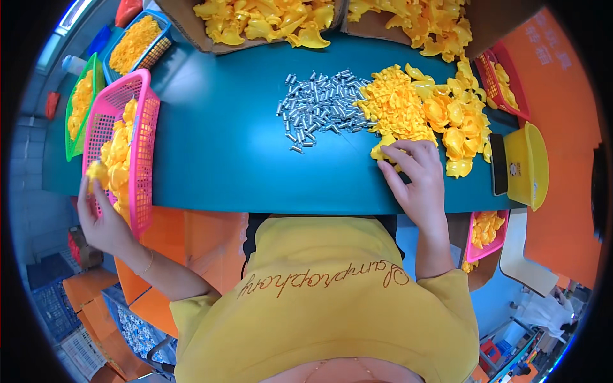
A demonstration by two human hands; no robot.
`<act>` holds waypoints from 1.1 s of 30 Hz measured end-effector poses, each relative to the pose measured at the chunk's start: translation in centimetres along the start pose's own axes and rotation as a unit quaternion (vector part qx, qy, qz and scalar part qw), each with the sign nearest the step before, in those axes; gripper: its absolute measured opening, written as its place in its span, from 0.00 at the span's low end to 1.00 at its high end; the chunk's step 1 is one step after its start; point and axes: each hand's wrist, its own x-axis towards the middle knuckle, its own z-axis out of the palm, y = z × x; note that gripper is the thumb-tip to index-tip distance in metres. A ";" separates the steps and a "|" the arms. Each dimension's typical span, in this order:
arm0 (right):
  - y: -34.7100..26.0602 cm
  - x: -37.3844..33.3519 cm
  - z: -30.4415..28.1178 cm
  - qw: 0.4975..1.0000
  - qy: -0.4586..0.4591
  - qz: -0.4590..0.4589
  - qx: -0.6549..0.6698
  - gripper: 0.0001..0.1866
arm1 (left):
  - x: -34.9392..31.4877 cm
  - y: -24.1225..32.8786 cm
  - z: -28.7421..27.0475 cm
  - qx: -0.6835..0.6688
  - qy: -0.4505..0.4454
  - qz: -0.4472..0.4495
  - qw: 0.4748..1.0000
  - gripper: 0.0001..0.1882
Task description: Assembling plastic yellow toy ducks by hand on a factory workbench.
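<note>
At the pink basket [144, 153] on the left, my left hand [105, 220] has its fingertips closed around a yellow plastic part [97, 170], over similar yellow parts [117, 153] in the basket. My right hand [418, 175] is bent over a yellow plastic piece [384, 147] by the near edge of the pile of small yellow pieces [393, 99]; its fingers partly cover that piece. Left of this pile lies a heap of small silver metal cylinders [322, 102]. Larger curved yellow shells [454, 121] lie to its right.
Cardboard boxes of yellow shells [268, 19] stand along the far side of the green table [242, 159]. A green basket [75, 137] and a blue basket [163, 29] are far left. On the right are a red basket [520, 96], a yellow bin [535, 166] and a dark phone-like slab [498, 165].
</note>
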 end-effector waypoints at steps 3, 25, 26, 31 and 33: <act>-0.6 0.5 0.8 1.000 -0.013 -0.010 0.006 0.12 | 0.4 -3.1 0.1 0.138 -0.103 0.030 0.985 0.21; -4.7 2.1 5.6 0.995 -0.044 -0.070 0.064 0.06 | 0.3 22.2 20.8 -0.285 -0.286 0.360 0.841 0.19; -4.7 1.8 5.3 0.994 -0.056 -0.048 0.077 0.06 | 0.0 23.1 22.2 -0.286 -0.285 0.360 0.841 0.19; -3.5 0.9 5.4 0.989 -0.045 -0.014 0.141 0.07 | 0.1 24.5 26.7 -0.217 -0.228 0.427 0.848 0.15; -3.1 0.8 5.4 0.981 -0.047 0.002 0.187 0.06 | 0.4 23.8 26.9 -0.218 -0.217 0.428 0.850 0.13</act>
